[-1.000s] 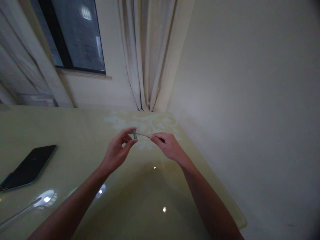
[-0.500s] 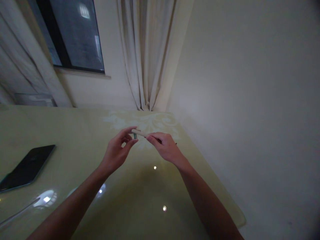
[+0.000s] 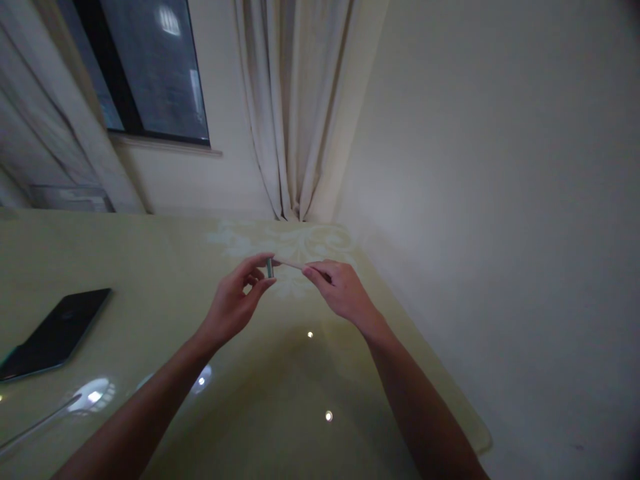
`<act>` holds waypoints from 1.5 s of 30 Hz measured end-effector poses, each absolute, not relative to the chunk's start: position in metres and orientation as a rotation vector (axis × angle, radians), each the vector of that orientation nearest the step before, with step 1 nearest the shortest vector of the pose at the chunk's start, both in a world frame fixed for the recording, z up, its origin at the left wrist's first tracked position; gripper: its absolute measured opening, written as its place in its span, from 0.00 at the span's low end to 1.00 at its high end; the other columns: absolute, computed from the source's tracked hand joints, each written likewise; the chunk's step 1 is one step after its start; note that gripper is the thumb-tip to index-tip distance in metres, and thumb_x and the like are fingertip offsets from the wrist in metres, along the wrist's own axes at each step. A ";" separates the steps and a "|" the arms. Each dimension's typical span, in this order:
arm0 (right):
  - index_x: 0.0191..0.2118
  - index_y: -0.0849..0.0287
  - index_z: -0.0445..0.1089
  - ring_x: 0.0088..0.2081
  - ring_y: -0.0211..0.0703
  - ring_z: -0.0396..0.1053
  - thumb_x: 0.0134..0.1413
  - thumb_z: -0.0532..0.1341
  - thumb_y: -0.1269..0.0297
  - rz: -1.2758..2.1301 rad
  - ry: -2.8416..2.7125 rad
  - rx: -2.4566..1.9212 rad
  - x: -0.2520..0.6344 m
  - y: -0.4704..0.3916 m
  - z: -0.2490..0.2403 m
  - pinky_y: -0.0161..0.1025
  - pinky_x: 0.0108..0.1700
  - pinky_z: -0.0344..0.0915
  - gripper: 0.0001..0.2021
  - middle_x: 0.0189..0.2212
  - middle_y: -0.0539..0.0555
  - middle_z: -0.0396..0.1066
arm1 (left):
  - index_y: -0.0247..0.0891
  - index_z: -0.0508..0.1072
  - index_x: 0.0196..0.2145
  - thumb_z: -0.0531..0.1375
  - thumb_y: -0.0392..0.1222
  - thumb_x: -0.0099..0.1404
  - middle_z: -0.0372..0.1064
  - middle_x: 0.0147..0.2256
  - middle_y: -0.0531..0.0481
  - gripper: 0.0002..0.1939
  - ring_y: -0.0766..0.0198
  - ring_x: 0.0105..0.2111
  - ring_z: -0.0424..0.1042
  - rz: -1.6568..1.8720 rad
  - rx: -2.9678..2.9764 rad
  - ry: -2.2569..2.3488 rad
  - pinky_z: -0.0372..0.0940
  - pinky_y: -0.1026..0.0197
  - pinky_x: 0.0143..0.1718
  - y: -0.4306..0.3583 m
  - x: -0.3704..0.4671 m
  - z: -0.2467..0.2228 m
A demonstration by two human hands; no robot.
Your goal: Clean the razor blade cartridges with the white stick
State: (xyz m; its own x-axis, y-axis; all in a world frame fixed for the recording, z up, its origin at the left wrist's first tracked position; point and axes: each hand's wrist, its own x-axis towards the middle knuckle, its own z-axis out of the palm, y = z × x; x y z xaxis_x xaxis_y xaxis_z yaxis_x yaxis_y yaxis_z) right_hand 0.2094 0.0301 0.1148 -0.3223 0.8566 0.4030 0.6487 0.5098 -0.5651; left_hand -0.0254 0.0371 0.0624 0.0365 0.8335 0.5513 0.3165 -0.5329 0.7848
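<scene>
In the head view, my left hand (image 3: 237, 300) is raised above the table (image 3: 280, 373), and its thumb and forefinger are pinching a small greenish piece (image 3: 270, 268) by its two ends. The piece stands almost upright between these fingertips; it is too small for me to tell what it is. My right hand (image 3: 337, 287) pinches a thin pale stick (image 3: 291, 264) between thumb and fingers. The stick points toward my left hand, and its far end is at the upper end of the greenish piece; if they touch, I cannot tell.

On the table, well apart from my left hand and to the left of it, one dark flat device (image 3: 57, 333) is lying. Nearer to me, at the left border, there is a thin cable (image 3: 40, 424). Behind the table hangs a pale curtain (image 3: 295, 113), and to the left of this curtain is a window (image 3: 150, 67) with dark frame.
</scene>
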 end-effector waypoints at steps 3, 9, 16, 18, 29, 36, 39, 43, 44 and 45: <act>0.44 0.56 0.83 0.35 0.45 0.72 0.75 0.59 0.53 0.414 -2.083 -1.198 0.209 0.029 0.116 0.39 0.39 0.60 0.17 0.35 0.54 0.80 | 0.44 0.76 0.58 0.66 0.45 0.68 0.74 0.32 0.52 0.21 0.62 0.30 0.74 1.489 1.868 1.137 0.70 0.62 0.31 0.036 -0.025 0.064; 0.44 0.56 0.84 0.38 0.46 0.74 0.75 0.59 0.55 0.390 -2.096 -1.225 0.210 0.029 0.117 0.40 0.41 0.61 0.17 0.37 0.55 0.81 | 0.43 0.76 0.57 0.66 0.45 0.68 0.74 0.33 0.51 0.21 0.62 0.31 0.74 1.504 1.862 1.122 0.69 0.63 0.30 0.035 -0.023 0.064; 0.45 0.56 0.83 0.36 0.44 0.72 0.75 0.59 0.55 0.419 -2.157 -1.177 0.212 0.026 0.122 0.39 0.39 0.60 0.16 0.35 0.53 0.79 | 0.43 0.76 0.58 0.66 0.45 0.68 0.74 0.33 0.52 0.22 0.63 0.31 0.73 1.478 1.859 1.154 0.69 0.62 0.32 0.035 -0.025 0.066; 0.43 0.56 0.83 0.36 0.44 0.72 0.75 0.59 0.55 0.409 -2.175 -1.200 0.213 0.025 0.123 0.39 0.39 0.59 0.16 0.34 0.53 0.79 | 0.43 0.76 0.58 0.66 0.45 0.68 0.74 0.34 0.52 0.22 0.63 0.32 0.74 1.482 1.856 1.158 0.69 0.61 0.33 0.036 -0.026 0.066; 0.36 0.58 0.80 0.34 0.41 0.68 0.75 0.59 0.56 0.452 -2.202 -1.157 0.213 0.022 0.129 0.38 0.37 0.55 0.17 0.30 0.51 0.74 | 0.43 0.74 0.59 0.65 0.43 0.69 0.79 0.51 0.45 0.21 0.65 0.33 0.72 1.498 1.879 1.058 0.72 0.59 0.40 0.033 -0.026 0.070; 0.36 0.58 0.79 0.33 0.42 0.67 0.75 0.59 0.56 0.391 -2.205 -1.185 0.217 0.021 0.131 0.39 0.36 0.54 0.17 0.30 0.52 0.73 | 0.43 0.75 0.58 0.66 0.43 0.69 0.79 0.41 0.48 0.21 0.63 0.33 0.74 1.496 1.870 1.114 0.71 0.60 0.36 0.035 -0.027 0.067; 0.34 0.59 0.77 0.33 0.41 0.67 0.76 0.58 0.57 0.455 -2.235 -1.128 0.215 0.020 0.133 0.38 0.36 0.55 0.18 0.29 0.51 0.73 | 0.43 0.74 0.59 0.65 0.42 0.69 0.80 0.51 0.45 0.21 0.64 0.34 0.73 1.504 1.877 1.042 0.73 0.59 0.39 0.033 -0.026 0.069; 0.33 0.59 0.77 0.33 0.42 0.68 0.75 0.58 0.57 0.436 -2.247 -1.161 0.218 0.021 0.134 0.39 0.37 0.55 0.19 0.29 0.52 0.74 | 0.43 0.73 0.58 0.65 0.41 0.70 0.80 0.52 0.45 0.20 0.65 0.33 0.72 1.512 1.876 1.039 0.72 0.59 0.40 0.032 -0.026 0.071; 0.33 0.60 0.77 0.33 0.42 0.68 0.75 0.58 0.57 0.429 -2.246 -1.170 0.219 0.021 0.134 0.39 0.36 0.55 0.19 0.29 0.52 0.74 | 0.43 0.73 0.58 0.65 0.41 0.70 0.81 0.52 0.45 0.20 0.65 0.32 0.72 1.512 1.875 1.042 0.72 0.59 0.40 0.032 -0.026 0.071; 0.33 0.60 0.77 0.33 0.42 0.68 0.75 0.58 0.57 0.432 -2.246 -1.168 0.219 0.021 0.134 0.39 0.36 0.55 0.19 0.29 0.52 0.74 | 0.43 0.74 0.58 0.65 0.41 0.70 0.81 0.52 0.45 0.20 0.65 0.32 0.71 1.512 1.872 1.040 0.72 0.59 0.40 0.032 -0.026 0.071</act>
State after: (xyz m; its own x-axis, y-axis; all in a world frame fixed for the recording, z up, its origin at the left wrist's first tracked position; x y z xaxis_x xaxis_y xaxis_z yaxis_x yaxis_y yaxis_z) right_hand 0.2190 0.0214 0.1337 -0.4593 0.8231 0.3339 0.6407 0.5674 -0.5173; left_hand -0.0259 0.0324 0.0710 0.0850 0.8158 0.5721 0.2425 -0.5738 0.7823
